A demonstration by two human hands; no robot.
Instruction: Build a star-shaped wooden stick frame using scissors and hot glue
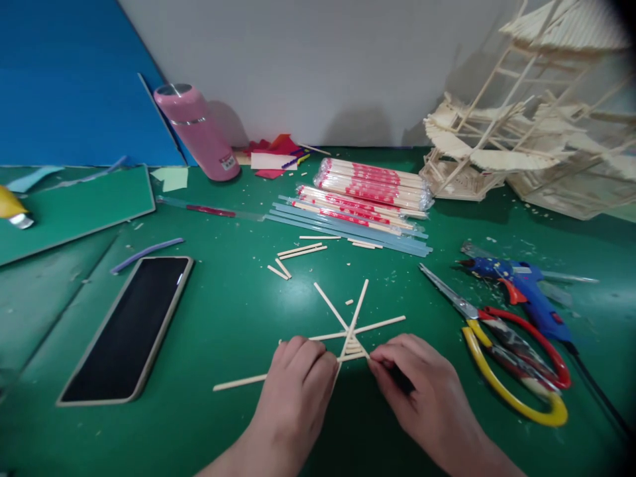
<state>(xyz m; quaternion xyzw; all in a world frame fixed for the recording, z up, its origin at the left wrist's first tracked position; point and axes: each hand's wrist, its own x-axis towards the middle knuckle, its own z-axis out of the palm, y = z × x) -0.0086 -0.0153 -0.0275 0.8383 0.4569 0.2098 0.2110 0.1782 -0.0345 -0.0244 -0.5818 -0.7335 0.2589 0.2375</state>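
Head view: left hand (297,374) and right hand (415,377) pinch the crossed-stick fan (350,331) at its hub; best keep fingertips low, holding spokes flat on the green mat (233,318).

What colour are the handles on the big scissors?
One red, one yellow handle on the metal scissors, clearest in the head view.

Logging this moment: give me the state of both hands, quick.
Left hand: fingers curled, pressing down on the crossed wooden sticks.
Right hand: fingertips pinched on the end of one stick in that same assembly.
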